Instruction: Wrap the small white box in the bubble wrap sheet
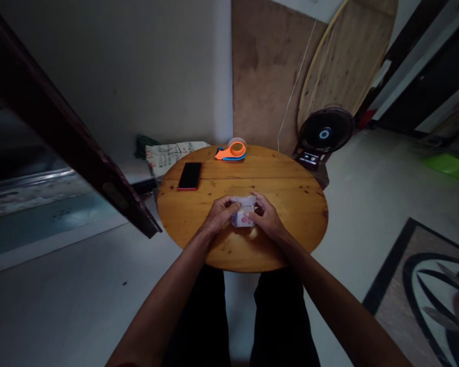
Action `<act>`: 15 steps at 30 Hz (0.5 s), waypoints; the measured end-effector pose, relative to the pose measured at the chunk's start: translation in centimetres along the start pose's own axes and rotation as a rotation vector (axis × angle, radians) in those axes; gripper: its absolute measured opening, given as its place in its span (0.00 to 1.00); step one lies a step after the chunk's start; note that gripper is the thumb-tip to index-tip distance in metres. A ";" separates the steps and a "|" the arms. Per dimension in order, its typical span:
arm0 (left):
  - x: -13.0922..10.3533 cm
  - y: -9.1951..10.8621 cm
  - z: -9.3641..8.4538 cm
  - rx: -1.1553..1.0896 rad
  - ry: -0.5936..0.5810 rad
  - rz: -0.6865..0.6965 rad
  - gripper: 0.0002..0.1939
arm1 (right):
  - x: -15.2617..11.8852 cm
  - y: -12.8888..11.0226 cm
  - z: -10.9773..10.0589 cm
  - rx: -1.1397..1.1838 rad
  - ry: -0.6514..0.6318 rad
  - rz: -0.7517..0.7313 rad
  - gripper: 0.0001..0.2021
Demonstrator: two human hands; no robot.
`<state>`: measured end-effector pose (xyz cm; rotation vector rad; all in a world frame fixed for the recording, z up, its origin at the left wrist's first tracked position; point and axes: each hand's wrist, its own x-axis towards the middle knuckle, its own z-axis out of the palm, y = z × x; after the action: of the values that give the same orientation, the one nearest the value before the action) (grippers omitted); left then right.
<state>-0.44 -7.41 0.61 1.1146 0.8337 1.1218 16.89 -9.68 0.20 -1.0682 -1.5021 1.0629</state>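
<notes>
A small whitish packet (245,216) with a reddish-pink print and a clear, crinkled wrapping is between my two hands, over the near middle of the round wooden table (290,193). My left hand (222,213) grips its left side, thumb on top. On the right side, my right hand (266,216) holds it with the thumb on the front face and the fingers behind the upper edge. The undersides of the fingers are hidden.
A phone (189,176) lies at the table's left. An orange and blue tape dispenser (231,151) sits at the back edge. Behind the right edge stands a dark round fan (324,133). A dark wooden frame (110,188) slants in from the left.
</notes>
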 end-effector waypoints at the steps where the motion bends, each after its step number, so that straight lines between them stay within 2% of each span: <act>1: 0.0 0.0 0.0 -0.010 0.006 -0.005 0.17 | -0.1 0.0 0.0 -0.008 0.013 -0.009 0.37; 15: 0.6 -0.2 0.4 -0.033 0.070 -0.010 0.21 | 0.1 0.6 0.1 0.003 0.014 -0.023 0.37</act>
<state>0.13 -6.99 0.51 1.0476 0.8709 1.1676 16.86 -9.45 -0.41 -1.0512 -1.4976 1.0394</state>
